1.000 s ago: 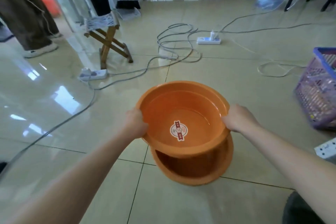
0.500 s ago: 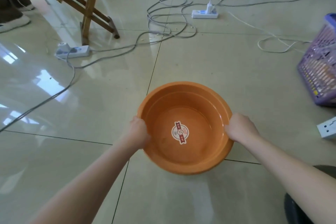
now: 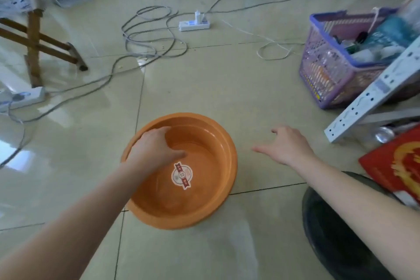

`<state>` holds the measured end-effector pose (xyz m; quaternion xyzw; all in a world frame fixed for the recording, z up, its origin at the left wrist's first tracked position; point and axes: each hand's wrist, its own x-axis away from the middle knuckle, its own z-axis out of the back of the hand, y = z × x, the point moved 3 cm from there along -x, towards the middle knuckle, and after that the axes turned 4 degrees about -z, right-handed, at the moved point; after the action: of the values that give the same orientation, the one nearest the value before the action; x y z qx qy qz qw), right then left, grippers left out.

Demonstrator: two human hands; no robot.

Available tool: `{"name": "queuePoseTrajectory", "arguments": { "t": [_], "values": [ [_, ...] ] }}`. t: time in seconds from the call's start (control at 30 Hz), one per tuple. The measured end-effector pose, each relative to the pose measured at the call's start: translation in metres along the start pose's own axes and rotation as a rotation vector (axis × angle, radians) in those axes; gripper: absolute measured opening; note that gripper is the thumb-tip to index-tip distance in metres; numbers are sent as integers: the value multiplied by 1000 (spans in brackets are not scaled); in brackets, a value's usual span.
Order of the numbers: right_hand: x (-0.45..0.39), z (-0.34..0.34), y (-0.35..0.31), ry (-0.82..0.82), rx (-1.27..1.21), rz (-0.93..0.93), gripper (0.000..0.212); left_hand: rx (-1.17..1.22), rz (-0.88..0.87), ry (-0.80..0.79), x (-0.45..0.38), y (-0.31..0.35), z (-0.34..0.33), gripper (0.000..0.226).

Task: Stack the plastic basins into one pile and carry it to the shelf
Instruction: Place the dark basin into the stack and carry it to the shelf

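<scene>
Orange plastic fills the near middle of the head view: the basins point(image 3: 181, 173) sit nested as one pile on the tiled floor point(image 3: 227, 88), a round sticker point(image 3: 181, 175) on the bottom of the top one. At the far right edge I can see a second rim line just inside the outer one, which I take as one basin seated within another; how many are in the pile I cannot tell.

My left hand point(image 3: 154, 150) hooks over the left rim, thumb inside the bowl and fingers curled down the outer wall, clamped on the plastic. I judge that pinch is there to steady the pile and be ready to lift it from that side.

My right hand point(image 3: 286, 145) hangs open to the right of the basins, fingers spread and holding nothing, apart from the rim. It looks free to reach either back to the pile or towards the right.

A white perforated shelf post point(image 3: 372, 95) slants in at the right, with a purple basket point(image 3: 336, 61) full of bottles just beyond it. Grey cables point(image 3: 145, 36) and a power strip point(image 3: 193, 24) lie on the far floor, well apart from the pile, so I'd step around them when carrying.
</scene>
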<state>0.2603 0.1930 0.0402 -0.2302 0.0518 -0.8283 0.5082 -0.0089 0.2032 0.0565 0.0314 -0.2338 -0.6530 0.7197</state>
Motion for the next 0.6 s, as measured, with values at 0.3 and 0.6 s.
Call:
{"name": "queuePoseTrajectory", "arguments": {
  "t": [0.3, 0.6],
  "values": [
    [46, 86, 202, 66, -107, -369, 83, -56, -380, -327, 26, 202, -86, 88],
    [91, 39, 320, 44, -85, -619, 65, -151, -453, -521, 59, 244, -207, 101]
  ]
}}
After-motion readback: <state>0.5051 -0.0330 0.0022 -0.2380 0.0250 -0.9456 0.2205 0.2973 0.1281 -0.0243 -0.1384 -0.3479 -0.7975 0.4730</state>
